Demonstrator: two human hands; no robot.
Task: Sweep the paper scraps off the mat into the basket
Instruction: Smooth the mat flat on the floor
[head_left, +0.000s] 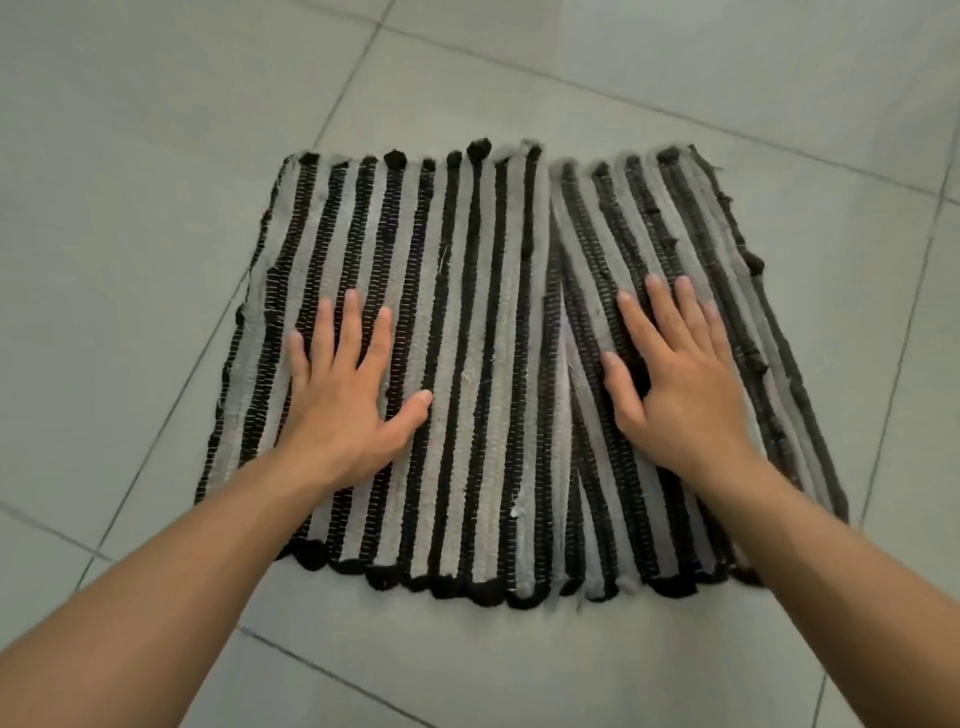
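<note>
A woven mat (483, 291) with black and grey stripes lies flat on the tiled floor, filling the middle of the head view. My left hand (345, 400) rests palm down on the mat's left half, fingers spread, holding nothing. My right hand (680, 384) lies palm down on the right half, fingers also apart and empty. A tiny white fleck (515, 512) sits on the mat near its front edge. I see no other paper scraps and no basket in view.
Pale grey floor tiles (156, 156) with dark grout lines surround the mat on all sides. The right part of the mat looks slightly rumpled, with a fold line running down near its middle.
</note>
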